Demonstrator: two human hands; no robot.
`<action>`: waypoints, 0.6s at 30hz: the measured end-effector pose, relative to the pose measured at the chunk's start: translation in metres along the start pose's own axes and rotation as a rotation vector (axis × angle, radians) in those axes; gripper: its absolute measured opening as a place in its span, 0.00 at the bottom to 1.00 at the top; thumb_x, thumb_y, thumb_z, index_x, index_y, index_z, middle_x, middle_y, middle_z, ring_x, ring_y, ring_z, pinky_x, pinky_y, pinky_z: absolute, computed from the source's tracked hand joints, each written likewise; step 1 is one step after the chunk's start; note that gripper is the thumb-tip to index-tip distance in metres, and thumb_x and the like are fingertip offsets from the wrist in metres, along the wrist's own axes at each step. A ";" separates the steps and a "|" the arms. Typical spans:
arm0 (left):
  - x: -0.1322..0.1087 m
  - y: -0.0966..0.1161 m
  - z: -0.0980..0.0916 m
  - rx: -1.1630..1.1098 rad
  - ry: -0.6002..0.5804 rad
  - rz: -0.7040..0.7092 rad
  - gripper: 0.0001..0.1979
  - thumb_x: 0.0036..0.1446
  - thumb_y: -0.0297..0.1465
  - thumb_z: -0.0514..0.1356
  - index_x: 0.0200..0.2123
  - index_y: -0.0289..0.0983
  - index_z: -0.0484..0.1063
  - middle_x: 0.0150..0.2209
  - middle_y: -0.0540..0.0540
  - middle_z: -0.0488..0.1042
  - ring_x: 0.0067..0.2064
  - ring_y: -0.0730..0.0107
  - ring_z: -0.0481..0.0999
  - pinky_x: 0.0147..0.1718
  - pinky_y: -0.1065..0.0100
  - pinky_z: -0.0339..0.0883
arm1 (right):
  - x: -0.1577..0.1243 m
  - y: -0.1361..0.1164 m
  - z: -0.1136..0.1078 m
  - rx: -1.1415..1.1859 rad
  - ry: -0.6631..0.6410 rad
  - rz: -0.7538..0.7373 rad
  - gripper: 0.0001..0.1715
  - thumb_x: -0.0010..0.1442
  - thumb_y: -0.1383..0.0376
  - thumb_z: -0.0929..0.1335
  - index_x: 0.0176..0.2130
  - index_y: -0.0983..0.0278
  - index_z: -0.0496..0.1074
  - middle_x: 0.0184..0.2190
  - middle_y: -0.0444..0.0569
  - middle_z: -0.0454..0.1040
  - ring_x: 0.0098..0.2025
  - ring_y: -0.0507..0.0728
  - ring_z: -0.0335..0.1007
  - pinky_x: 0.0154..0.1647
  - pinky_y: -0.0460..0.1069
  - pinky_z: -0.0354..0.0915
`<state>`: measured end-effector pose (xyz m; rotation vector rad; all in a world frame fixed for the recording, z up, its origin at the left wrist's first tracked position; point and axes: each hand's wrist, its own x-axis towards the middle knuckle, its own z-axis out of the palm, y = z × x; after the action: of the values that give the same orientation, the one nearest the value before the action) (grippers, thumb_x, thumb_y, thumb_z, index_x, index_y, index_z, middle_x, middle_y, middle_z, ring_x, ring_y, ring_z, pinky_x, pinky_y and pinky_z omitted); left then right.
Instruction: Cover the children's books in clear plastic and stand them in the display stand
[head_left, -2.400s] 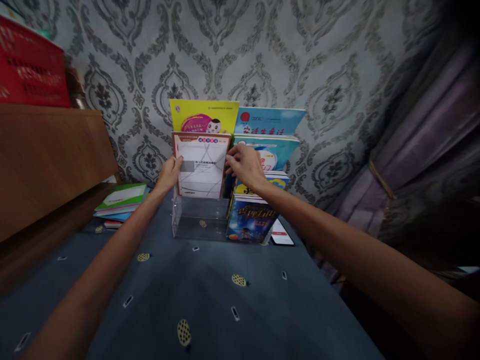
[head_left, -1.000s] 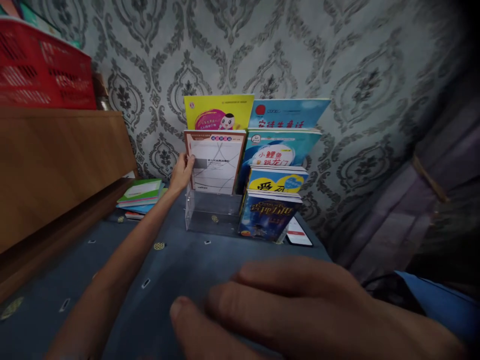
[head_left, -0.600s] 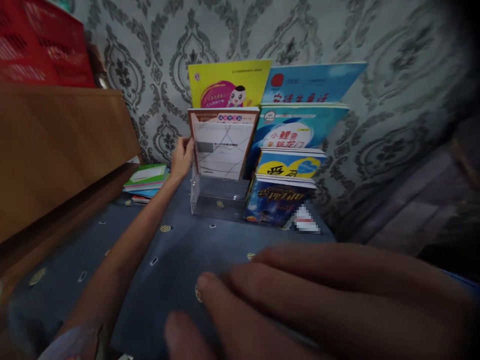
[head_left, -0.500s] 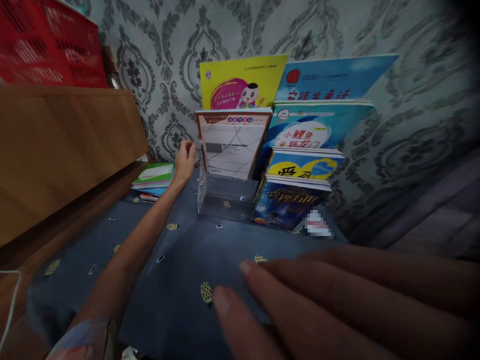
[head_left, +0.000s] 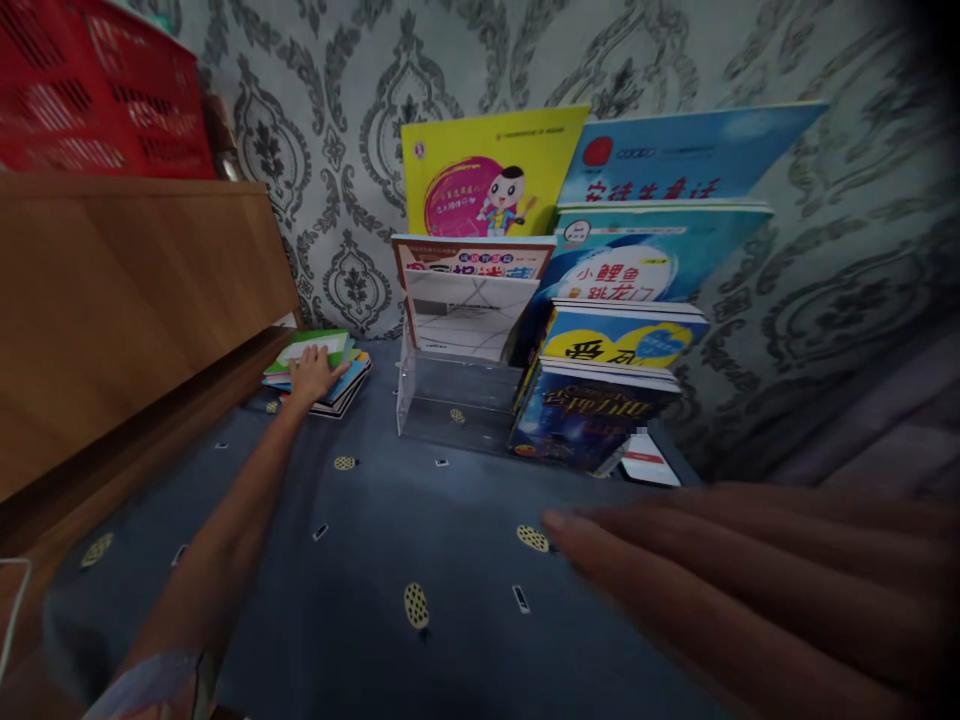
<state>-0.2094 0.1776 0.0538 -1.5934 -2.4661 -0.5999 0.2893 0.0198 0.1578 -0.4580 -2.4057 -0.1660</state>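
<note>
My left hand (head_left: 311, 373) lies on a small stack of thin books with its fingers spread over the top one, a green book (head_left: 330, 345). Its thumb points right across a blue cover lower in the stack. Close to the camera at the lower right, my right hand (head_left: 720, 590) is blurred, its fingers stretched out above the cloth and holding nothing. Between the hands stands a clear acrylic book rack (head_left: 450, 415). Its left side holds a yellow book (head_left: 450, 150), a brown-edged book (head_left: 540, 255) and a white booklet (head_left: 465, 320); several blue books (head_left: 585, 410) stand in tiers at right.
A dark blue cloth (head_left: 360, 560) with pineapple prints covers the surface. Beside the rack at right lies a phone-like thing (head_left: 646, 462) with a lit screen. A wooden cabinet (head_left: 135, 300) bearing a red basket (head_left: 105, 100) stands at left. Patterned wallpaper (head_left: 315, 150) rises behind.
My left hand has moved left and down from beside the rack onto the stack of books, its curled fingers now spread. My right hand has shifted right. The white booklet in the rack looks lower.
</note>
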 end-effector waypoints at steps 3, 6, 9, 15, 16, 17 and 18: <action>0.001 -0.003 0.002 0.050 -0.058 -0.009 0.34 0.64 0.49 0.53 0.63 0.29 0.63 0.68 0.24 0.59 0.70 0.37 0.56 0.65 0.34 0.41 | 0.039 -0.007 0.013 0.080 -0.262 -0.152 0.25 0.70 0.67 0.59 0.61 0.49 0.68 0.33 0.51 0.81 0.29 0.59 0.75 0.26 0.56 0.67; -0.004 -0.002 -0.002 0.086 -0.071 0.007 0.31 0.66 0.48 0.51 0.62 0.32 0.65 0.67 0.26 0.62 0.68 0.37 0.59 0.64 0.29 0.38 | 0.048 -0.009 0.044 0.017 -0.399 -0.152 0.23 0.65 0.76 0.58 0.47 0.57 0.75 0.31 0.51 0.80 0.27 0.59 0.72 0.23 0.55 0.59; -0.015 0.000 -0.008 0.187 -0.059 0.074 0.28 0.66 0.47 0.50 0.59 0.34 0.67 0.63 0.27 0.67 0.64 0.38 0.65 0.62 0.28 0.40 | 0.040 -0.011 0.083 0.028 -0.614 -0.103 0.16 0.60 0.79 0.62 0.37 0.61 0.73 0.29 0.47 0.78 0.27 0.56 0.71 0.24 0.52 0.55; -0.043 0.003 -0.024 0.323 -0.051 0.193 0.20 0.65 0.35 0.51 0.56 0.34 0.70 0.56 0.29 0.74 0.58 0.42 0.72 0.59 0.41 0.55 | 0.020 -0.017 0.141 0.107 -0.757 0.001 0.11 0.65 0.76 0.65 0.36 0.62 0.73 0.31 0.47 0.79 0.30 0.54 0.73 0.30 0.48 0.56; -0.047 0.003 -0.027 0.336 -0.056 0.206 0.19 0.65 0.32 0.50 0.56 0.34 0.70 0.55 0.29 0.75 0.57 0.43 0.73 0.57 0.44 0.57 | 0.015 -0.016 0.149 0.149 -0.738 0.030 0.11 0.66 0.74 0.65 0.36 0.62 0.74 0.32 0.47 0.79 0.32 0.55 0.74 0.32 0.48 0.58; -0.050 0.004 -0.030 0.349 -0.062 0.218 0.20 0.64 0.29 0.50 0.55 0.33 0.71 0.54 0.29 0.76 0.56 0.44 0.74 0.55 0.47 0.60 | 0.008 -0.015 0.157 0.205 -0.707 0.061 0.10 0.67 0.72 0.65 0.37 0.62 0.75 0.33 0.47 0.80 0.33 0.55 0.75 0.33 0.48 0.60; -0.054 0.006 -0.034 0.362 -0.070 0.229 0.20 0.63 0.27 0.49 0.54 0.33 0.71 0.53 0.29 0.76 0.55 0.45 0.75 0.53 0.50 0.61 | 0.002 -0.014 0.165 0.277 -0.659 0.098 0.10 0.68 0.70 0.65 0.39 0.62 0.76 0.35 0.48 0.80 0.36 0.56 0.76 0.35 0.48 0.62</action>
<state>-0.1845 0.1206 0.0680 -1.7281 -2.2276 -0.0601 0.1840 0.0460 0.0326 -0.5601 -2.9711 0.4227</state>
